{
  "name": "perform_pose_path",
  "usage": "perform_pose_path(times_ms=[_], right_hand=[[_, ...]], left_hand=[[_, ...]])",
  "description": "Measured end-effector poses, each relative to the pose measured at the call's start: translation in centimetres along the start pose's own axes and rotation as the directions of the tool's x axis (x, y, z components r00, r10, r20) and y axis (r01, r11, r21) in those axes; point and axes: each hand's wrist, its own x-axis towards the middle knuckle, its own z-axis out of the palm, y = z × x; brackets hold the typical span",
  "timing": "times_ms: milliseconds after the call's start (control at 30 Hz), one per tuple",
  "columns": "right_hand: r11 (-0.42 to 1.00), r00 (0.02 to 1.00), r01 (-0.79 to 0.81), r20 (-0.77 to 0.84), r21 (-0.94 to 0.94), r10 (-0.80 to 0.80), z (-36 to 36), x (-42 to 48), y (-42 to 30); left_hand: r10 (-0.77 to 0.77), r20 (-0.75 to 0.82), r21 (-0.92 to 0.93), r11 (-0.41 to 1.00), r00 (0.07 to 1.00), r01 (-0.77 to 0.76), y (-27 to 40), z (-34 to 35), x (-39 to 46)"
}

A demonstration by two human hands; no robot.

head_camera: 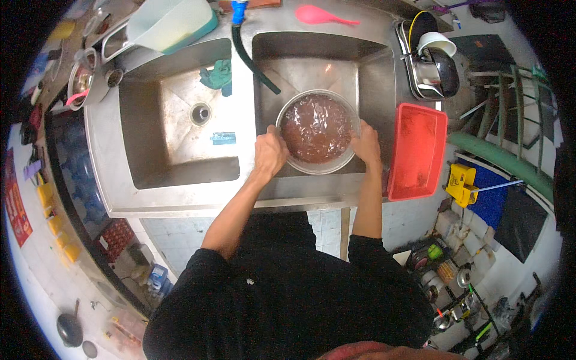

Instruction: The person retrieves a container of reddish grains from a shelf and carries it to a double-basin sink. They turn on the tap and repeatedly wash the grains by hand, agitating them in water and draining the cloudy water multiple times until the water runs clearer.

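Note:
A round metal pot (pixel 315 169) is at the front of the right sink basin (pixel 301 67). It holds murky water over something reddish-brown, perhaps grains, and light glints off the rippled surface. My left hand (pixel 271 153) grips the left side of its rim, and my right hand (pixel 366 143) grips the right side. Whether the pot touches the basin floor cannot be told. Just behind it, the end of a dark rubber hose (pixel 254 65) hangs from a blue fitting (pixel 238 12). In the left basin (pixel 180 144) lie a crumpled green cloth (pixel 218 75) and a small blue piece (pixel 223 137).
A red plastic tray (pixel 416 153) stands right of the basin. Behind it are stacked pans and a white bowl (pixel 436 43). At the back sits a pink ladle (pixel 312 15). A translucent plastic container (pixel 173 22) and a metal pot (pixel 101 83) stand on the left.

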Motion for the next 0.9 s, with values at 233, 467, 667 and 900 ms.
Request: perform_pose_path(times_ms=[233, 467, 667, 900], right_hand=[[0.996, 0.993, 0.086, -0.084, -0.008, -0.086, -2.1, -6.7, -8.5], [0.998, 1.000, -0.009, -0.010, 0.067, 0.010, 4.7, -10.4, -11.6], [0.998, 1.000, -0.012, 0.012, 0.068, 0.011, 8.5, -15.2, -16.9], [0.993, 0.995, 0.057, -0.089, 0.103, -0.048, 11.5, -16.9, -14.4]], left_hand=[[0.200, -0.093, -0.004, 0.980, 0.975, -0.201, 1.1, -11.2, -4.5], [0.158, -0.100, 0.060, 0.986, 0.982, -0.153, -5.3, -16.1, -8.0], [0.117, -0.167, 0.039, 0.993, 0.979, -0.112, -12.1, -17.2, -11.3], [0.133, -0.166, -0.048, 0.989, 0.977, -0.142, -13.3, -17.4, -12.4]])
